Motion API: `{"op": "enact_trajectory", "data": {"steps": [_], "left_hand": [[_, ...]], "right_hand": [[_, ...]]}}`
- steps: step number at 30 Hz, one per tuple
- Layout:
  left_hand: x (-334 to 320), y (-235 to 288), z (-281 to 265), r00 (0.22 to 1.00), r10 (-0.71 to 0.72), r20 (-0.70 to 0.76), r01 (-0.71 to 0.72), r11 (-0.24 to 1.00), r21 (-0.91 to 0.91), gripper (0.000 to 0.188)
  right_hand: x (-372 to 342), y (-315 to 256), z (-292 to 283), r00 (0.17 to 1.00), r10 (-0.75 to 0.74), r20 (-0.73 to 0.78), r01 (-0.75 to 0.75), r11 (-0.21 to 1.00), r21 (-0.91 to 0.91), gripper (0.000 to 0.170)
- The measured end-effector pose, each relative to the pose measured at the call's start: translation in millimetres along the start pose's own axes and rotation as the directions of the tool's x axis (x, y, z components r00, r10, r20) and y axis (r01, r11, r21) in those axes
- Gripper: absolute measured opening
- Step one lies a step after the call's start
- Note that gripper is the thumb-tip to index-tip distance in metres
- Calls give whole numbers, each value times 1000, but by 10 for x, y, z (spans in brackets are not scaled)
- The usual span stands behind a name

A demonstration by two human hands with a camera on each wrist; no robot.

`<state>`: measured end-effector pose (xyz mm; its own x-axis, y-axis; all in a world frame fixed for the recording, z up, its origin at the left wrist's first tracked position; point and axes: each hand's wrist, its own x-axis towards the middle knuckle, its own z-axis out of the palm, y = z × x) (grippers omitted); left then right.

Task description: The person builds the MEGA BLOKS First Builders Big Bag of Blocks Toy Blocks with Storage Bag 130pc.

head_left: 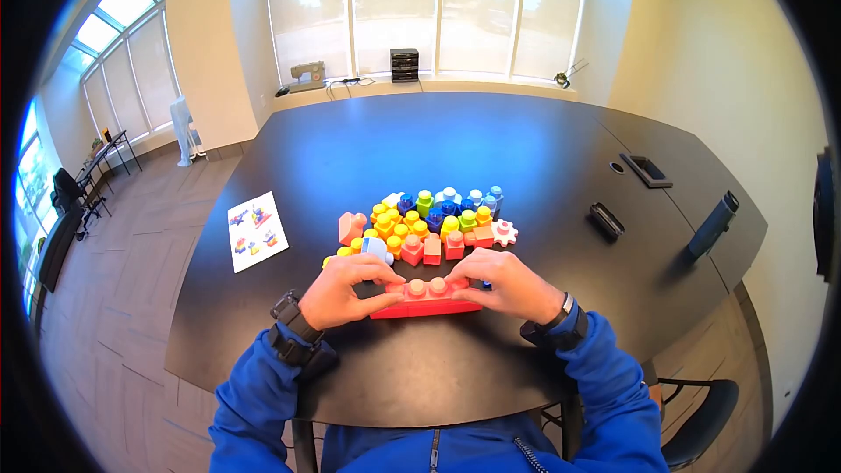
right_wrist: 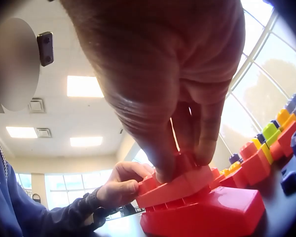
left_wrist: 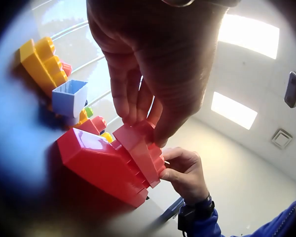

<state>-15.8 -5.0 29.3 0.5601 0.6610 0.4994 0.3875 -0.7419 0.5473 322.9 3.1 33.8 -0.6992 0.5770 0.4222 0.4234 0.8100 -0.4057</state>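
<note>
My left hand (head_left: 350, 289) and right hand (head_left: 512, 285) pinch opposite ends of a long light-red building block (head_left: 427, 291) between thumb and fingers. Along its top runs a row of round studs. Directly beneath lies a darker red block (right_wrist: 212, 212) with sloped sides, standing on the table. In the right wrist view the upper block is slightly tilted over it, and a narrow gap with studs shows between them. A heap of loose blocks, yellow (head_left: 385, 226), red (head_left: 432, 250) and blue (head_left: 435, 219) among them, lies just beyond my hands.
A printed sheet (head_left: 257, 232) with block pictures lies to the left on the black table (head_left: 350, 140). To the right are a dark case (head_left: 606, 221), a dark bottle (head_left: 714, 225) and a table socket frame (head_left: 646, 171). A chair (head_left: 705, 425) stands at the lower right.
</note>
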Motion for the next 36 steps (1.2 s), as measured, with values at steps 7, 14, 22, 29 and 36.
{"op": "enact_trajectory", "data": {"steps": [7,14,22,29,36], "left_hand": [[-1,-67,-2,998,-22,64,24,999,-41,23],[-4,-108,4,995,-31,97,41,995,-96,23],[-16,-64,15,991,-24,134,42,991,-130,21],[-42,-93,69,990,-25,141,51,982,-179,21],[-48,-97,90,992,-1,123,21,987,-159,21]], "right_hand": [[-19,56,60,1000,12,12,-12,1000,-4,25],[3,67,60,998,32,52,-32,999,-10,26],[1,-31,-14,993,55,106,-55,998,-1,23],[4,-78,-61,985,80,153,-86,996,35,24],[-10,-19,8,991,50,122,-60,995,81,28]]}}
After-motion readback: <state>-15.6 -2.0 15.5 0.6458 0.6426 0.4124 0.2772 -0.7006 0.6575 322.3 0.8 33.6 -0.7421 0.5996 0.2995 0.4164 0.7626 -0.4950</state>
